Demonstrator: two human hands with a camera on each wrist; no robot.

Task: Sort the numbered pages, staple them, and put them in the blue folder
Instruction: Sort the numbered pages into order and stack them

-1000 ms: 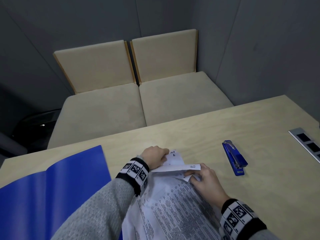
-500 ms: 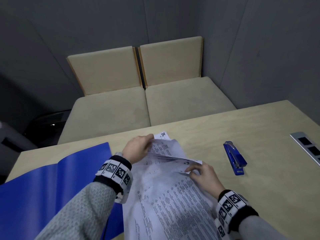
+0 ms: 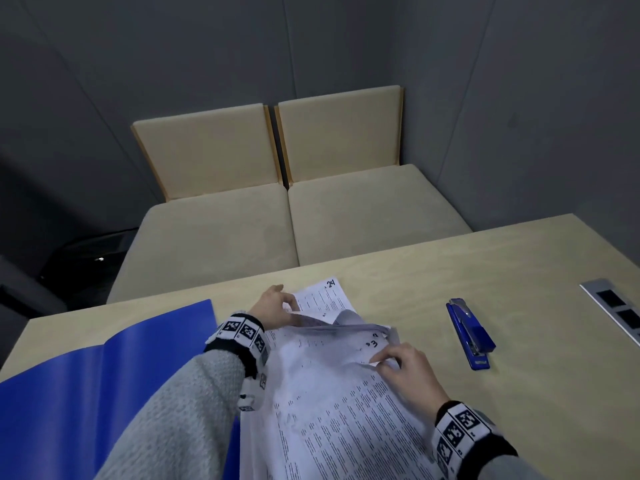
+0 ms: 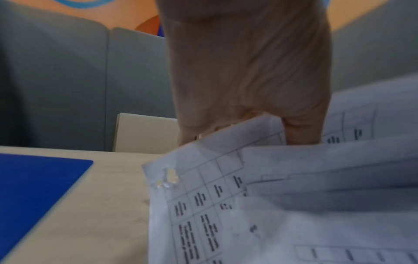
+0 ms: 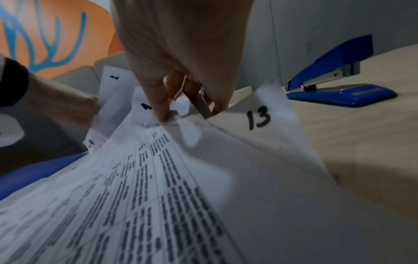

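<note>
A loose stack of printed pages point(image 3: 332, 403) with handwritten numbers lies on the table in front of me. My left hand point(image 3: 277, 308) pinches the far left corners of lifted sheets; a page marked 24 point(image 3: 325, 296) lies flat beyond it. At the near right corner my right hand point(image 3: 398, 363) pinches the sheets, thumb on the top page. In the right wrist view a page marked 13 point(image 5: 260, 117) fans out under my right hand point(image 5: 181, 107). The open blue folder point(image 3: 86, 393) lies left of the pages. A blue stapler point(image 3: 471, 332) rests to the right.
The wooden table point(image 3: 519, 271) reaches to a far edge with two beige cushioned seats point(image 3: 277, 216) behind it. A metal socket strip point(image 3: 620, 311) is set in the table at the far right. Grey walls surround the booth.
My left hand has lifted sheet corners and moved left and away, fanning the stack open so the page marked 24 shows. The right hand stayed pinching the right corner.
</note>
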